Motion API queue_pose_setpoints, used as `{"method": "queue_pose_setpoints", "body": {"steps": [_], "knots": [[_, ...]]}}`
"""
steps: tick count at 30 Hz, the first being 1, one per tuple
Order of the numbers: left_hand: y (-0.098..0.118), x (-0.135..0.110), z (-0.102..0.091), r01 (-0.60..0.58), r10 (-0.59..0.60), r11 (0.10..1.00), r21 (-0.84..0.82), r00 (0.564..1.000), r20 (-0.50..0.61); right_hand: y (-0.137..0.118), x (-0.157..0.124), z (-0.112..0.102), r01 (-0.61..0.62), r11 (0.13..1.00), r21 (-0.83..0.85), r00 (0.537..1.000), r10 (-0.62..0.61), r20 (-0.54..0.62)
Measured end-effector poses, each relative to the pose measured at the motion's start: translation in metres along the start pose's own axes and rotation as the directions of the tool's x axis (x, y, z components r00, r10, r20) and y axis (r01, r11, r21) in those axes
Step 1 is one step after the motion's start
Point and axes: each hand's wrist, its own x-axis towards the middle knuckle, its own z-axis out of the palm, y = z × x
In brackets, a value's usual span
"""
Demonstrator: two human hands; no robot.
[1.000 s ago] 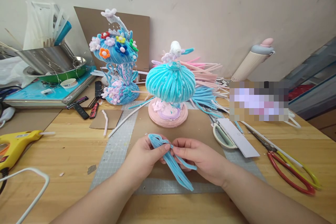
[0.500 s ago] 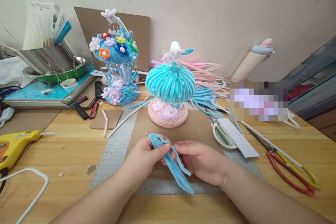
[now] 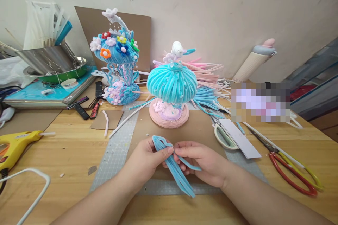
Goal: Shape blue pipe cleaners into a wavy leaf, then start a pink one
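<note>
A bundle of light-blue pipe cleaners, looped at its upper end, is pinched in my left hand, thumb on top. My right hand is closed on one blue pipe cleaner strand at the bundle's side, its fingertips almost meeting the left thumb. The strand's free end sticks out to the right. Behind the hands stands a turquoise pipe-cleaner dome on a round pink base, with a white piece and a pale flower on top.
A flower-covered blue model stands at the back left. To the left lies a yellow glue gun. Pale-green-handled scissors and red-and-yellow-handled scissors lie on the right. Cardboard covers part of the grey cutting mat.
My right hand has swung the single blue strand outward to the right, away from the bundle. My left hand keeps its pinch, nearly unmoved.
</note>
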Motion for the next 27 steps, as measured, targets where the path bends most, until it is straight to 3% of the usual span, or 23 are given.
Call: {"method": "queue_pose_setpoints", "body": {"steps": [16, 27], "knots": [[-0.0044, 0.002, 0.0006, -0.037, 0.036, 0.999, -0.026, 0.997, -0.066, 0.0017, 0.0029, 0.0023, 0.0, 1.0, 0.002, 1.0, 0.0, 0.012], [-0.0063, 0.0021, 0.0015, -0.011, 0.009, 0.999, -0.044, 0.999, -0.046, 0.0022, 0.0044, 0.0017, -0.015, 0.998, -0.054, 0.999, 0.013, -0.036]]}}
